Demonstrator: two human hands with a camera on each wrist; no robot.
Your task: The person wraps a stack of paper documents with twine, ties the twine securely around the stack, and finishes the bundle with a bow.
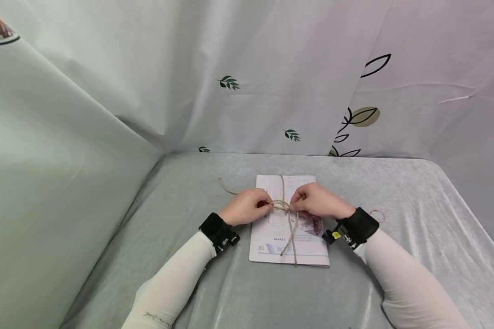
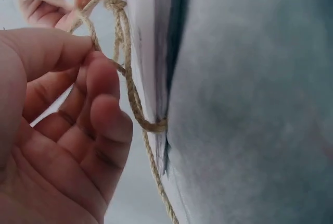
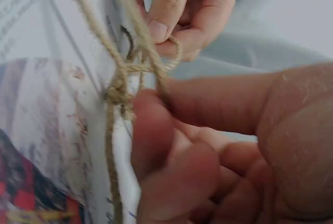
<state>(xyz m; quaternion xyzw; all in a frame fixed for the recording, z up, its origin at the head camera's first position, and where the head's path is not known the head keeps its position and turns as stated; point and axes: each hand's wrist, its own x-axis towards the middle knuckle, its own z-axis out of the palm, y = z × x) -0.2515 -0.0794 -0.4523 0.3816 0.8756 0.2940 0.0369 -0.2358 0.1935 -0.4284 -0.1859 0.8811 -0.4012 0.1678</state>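
Observation:
A flat stack of printed papers [image 1: 271, 237] lies on the cloth-covered table with twine [image 1: 282, 187] wrapped round it both ways. My left hand [image 1: 249, 206] pinches a loop of the twine between thumb and forefinger, left of the knot. On the other side my right hand [image 1: 318, 200] pinches another strand of twine close to the knot [image 3: 120, 91]. Two strands cross below it, down over the lower part of the papers. In the left wrist view the twine [image 2: 136, 104] bends round the edge of the stack, and the loop rises to the left fingertips.
A loose end of twine [image 1: 225, 186] stretches out on the table left of the papers. A thin reddish ring [image 1: 377, 215] lies beyond the right wrist. Grey cloth [image 1: 181, 192] covers the table, and pale sheeting [image 1: 271, 105] with leaf prints hangs behind it.

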